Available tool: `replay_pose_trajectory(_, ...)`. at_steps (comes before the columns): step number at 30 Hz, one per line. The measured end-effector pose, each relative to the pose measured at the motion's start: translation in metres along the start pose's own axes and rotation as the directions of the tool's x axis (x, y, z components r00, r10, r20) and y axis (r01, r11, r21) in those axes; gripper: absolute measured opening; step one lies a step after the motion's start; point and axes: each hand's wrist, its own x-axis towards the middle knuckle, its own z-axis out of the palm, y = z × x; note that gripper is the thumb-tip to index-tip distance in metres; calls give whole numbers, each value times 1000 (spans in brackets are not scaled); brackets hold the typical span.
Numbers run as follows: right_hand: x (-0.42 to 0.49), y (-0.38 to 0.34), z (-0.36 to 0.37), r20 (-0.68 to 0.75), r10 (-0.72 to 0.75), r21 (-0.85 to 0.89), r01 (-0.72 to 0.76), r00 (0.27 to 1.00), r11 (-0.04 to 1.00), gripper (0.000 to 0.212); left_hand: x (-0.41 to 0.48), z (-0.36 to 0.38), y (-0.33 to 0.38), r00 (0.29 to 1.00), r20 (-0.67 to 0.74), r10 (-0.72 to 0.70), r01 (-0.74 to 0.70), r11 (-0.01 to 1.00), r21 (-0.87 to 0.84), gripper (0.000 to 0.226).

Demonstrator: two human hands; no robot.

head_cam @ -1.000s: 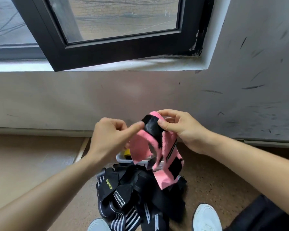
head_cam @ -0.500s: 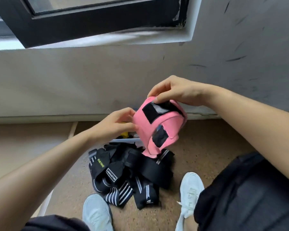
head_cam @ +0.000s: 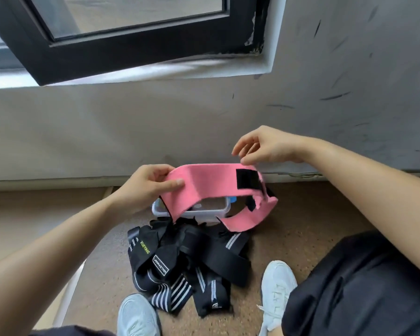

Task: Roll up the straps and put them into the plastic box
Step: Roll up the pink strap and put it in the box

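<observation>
Pink strap (head_cam: 211,183): unrolled, held in the air above the clear plastic box (head_cam: 205,214), black fastening patch (head_cam: 249,179) near its right bend.
Left hand (head_cam: 143,187): grips the strap's left end, thumb on top.
Right hand (head_cam: 269,146): just above the strap's right part, fingers loosely curled; its thumb possibly touches the upper edge.
Black straps (head_cam: 189,258): heaped on the floor (head_cam: 301,214), in front of the box.

cam: 1x head-worn, wide-angle | aim: fwd+down | range: near, over floor (head_cam: 301,214) by wall (head_cam: 131,132)
</observation>
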Motion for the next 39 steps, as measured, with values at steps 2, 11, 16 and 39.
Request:
replay_pose_trajectory(2,-6,-16,13,2,-82,25,82,997,996,23,0,7,9,1000,9,2,-1,1000,-28,26)
replay_pose_trajectory(11,-15,-58,62,-116,-282,49,289,952,956,68,-3,25,42,983,-96,-157,100,893,-438,23)
replay_pose_trajectory(16,-11,-60,52,-204,-359,81,381,911,921,58,0,14,61,967,-111,-231,127,809,-574,18)
replay_pose_trajectory(39,13,-99,8,-255,-255,512,354,933,783,23,3,-27,86,857,-246,454,-449,890,78,52)
